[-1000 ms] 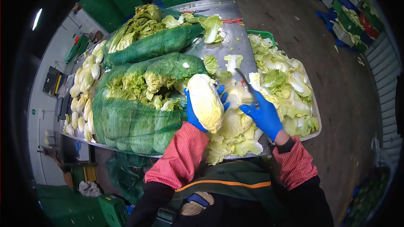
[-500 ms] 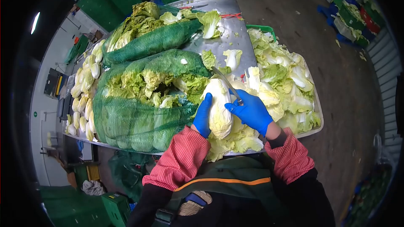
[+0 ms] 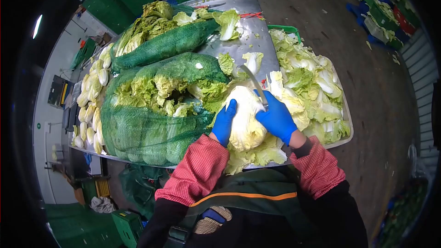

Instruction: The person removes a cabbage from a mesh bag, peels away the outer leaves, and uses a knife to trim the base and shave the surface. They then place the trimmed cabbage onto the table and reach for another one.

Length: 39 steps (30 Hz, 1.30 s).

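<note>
A pale Chinese cabbage point(image 3: 244, 121) stands between my hands, its leaves spreading on the right. My left hand point(image 3: 224, 123), in a blue glove, grips its left side, thumb up. My right hand point(image 3: 277, 118), also gloved in blue, is closed around a curved knife point(image 3: 254, 81) and touches the cabbage's right side. The blade points up and to the left above my fingers; its handle is hidden in my palm. Loose leaves point(image 3: 257, 155) lie below the cabbage. Left of it is an open green net sack point(image 3: 151, 133) with cabbages inside.
Another net sack point(image 3: 170, 43) lies farther back on the metal table point(image 3: 250, 2), near a second knife point(image 3: 210, 6). Trimmed cabbages point(image 3: 94, 87) line the left side. A light-coloured bin point(image 3: 347, 117) of leaves stands at the right, beside a green crate point(image 3: 294, 30).
The cabbage looks wider, with leaves now spread at its right side. My right hand and the knife have shifted slightly to the right.
</note>
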{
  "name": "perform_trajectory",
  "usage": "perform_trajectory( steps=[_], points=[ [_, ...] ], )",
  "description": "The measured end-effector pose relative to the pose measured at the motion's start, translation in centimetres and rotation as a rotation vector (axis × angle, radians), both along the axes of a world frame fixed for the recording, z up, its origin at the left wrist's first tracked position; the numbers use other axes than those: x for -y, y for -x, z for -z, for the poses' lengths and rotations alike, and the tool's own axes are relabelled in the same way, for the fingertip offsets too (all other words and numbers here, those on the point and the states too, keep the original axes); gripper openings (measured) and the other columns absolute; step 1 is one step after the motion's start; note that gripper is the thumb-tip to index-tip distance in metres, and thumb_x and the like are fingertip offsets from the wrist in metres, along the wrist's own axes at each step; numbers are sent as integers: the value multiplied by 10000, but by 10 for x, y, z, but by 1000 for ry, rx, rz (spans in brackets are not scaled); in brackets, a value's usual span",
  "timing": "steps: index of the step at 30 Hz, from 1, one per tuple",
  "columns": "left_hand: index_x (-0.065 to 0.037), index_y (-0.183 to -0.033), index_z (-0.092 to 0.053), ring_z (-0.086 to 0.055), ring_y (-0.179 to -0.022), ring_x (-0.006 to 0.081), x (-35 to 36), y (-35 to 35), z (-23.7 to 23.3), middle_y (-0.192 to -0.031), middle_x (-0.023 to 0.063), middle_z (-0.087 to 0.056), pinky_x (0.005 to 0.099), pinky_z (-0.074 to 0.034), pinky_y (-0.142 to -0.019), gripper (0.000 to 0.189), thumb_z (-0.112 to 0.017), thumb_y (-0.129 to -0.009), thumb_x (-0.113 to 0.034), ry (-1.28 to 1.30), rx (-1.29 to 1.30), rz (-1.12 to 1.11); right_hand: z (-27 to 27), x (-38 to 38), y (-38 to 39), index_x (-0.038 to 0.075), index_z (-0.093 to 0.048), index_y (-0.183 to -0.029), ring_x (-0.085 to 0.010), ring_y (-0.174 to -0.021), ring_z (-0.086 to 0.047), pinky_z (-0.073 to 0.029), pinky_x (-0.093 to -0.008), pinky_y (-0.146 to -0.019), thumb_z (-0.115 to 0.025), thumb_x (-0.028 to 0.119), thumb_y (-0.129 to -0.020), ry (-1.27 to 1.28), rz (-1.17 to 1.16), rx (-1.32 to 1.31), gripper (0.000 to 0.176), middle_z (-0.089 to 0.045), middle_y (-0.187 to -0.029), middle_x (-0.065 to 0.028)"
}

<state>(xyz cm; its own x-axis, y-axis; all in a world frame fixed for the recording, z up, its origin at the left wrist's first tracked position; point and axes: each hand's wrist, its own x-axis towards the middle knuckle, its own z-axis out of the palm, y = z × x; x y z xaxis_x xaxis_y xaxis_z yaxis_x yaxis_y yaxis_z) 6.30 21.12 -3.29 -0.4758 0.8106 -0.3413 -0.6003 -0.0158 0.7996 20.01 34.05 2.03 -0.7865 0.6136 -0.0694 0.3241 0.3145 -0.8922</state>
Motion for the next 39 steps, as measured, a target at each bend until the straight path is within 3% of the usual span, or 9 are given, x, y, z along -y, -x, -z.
perform_trajectory(
  steps=[5,7,10,19,22,25,29,34,39],
  points=[
    [-56,-1389,-417,-618,-998,304,15,0,-37,-1210,197,-587,451,-531,-824,933,-254,-845,-797,-317,610,355,26,-50,-19,82,-548,-1273,-243,-676,-636,-511,-334,-653,-602,208,-792,102,48,-56,500,-652,-794,-138],
    [-58,-1401,-398,-616,-997,317,15,-1,-43,-1224,204,-577,458,-527,-830,972,-266,-818,-824,-294,620,296,10,-53,-24,82,-531,-1280,-288,-741,-658,-514,-376,-682,-602,273,-826,17,76,272,498,-667,-846,-165],
    [-58,-1419,-371,-606,-1024,330,15,2,-38,-1259,206,-560,469,-512,-859,980,-268,-817,-824,-292,572,245,21,-34,-23,93,-535,-1251,-348,-790,-660,-507,-434,-699,-593,335,-860,-374,33,186,463,-676,-867,-182],
    [-58,-1434,-343,-582,-1098,346,37,3,-40,-1302,215,-533,479,-494,-906,956,-277,-836,-802,-286,555,150,-18,8,-11,76,-626,-1147,-257,-830,-677,-509,-326,-736,-581,315,-942,52,-57,-89,318,-691,-954,-156],
    [-50,-1430,-341,-579,-1110,337,38,4,-39,-1308,211,-528,457,-485,-937,884,-332,-876,-739,-364,475,116,-29,25,-3,59,-622,-1163,-173,-778,-653,-507,-302,-719,-642,342,-901,179,-82,-270,386,-690,-943,-125],
    [-27,-1416,-349,-572,-1131,312,37,6,-42,-1308,199,-528,418,-467,-975,824,-427,-898,-664,-208,375,-89,-56,50,5,45,-617,-1166,-183,-755,-646,-508,-306,-704,-695,385,-848,-43,-87,-59,472,-681,-918,-115],
    [-7,-1410,-344,-543,-1184,273,46,15,-57,-1333,172,-510,389,-428,-1028,712,-492,-943,-523,-221,-118,-41,-44,57,19,46,-551,-1266,-201,-719,-623,-504,-319,-677,-738,421,-794,-98,3,-103,631,-640,-828,-103],
    [-12,-1425,-319,-525,-1204,261,60,29,-41,-1340,161,-499,383,-411,-1035,676,-469,-963,-482,-90,322,69,-34,75,38,61,-540,-1284,-244,-735,-642,-510,-347,-679,-734,440,-778,-46,-25,20,662,-645,-822,-120],
    [-18,-1453,-254,-409,-1287,246,67,38,-26,-1397,146,-415,363,-334,-1079,701,-503,-961,-450,-64,-341,-5,-22,80,45,40,-517,-1300,-285,-770,-659,-518,-368,-699,-729,447,-772,-23,-55,68,699,-662,-853,-151]
  ],
)
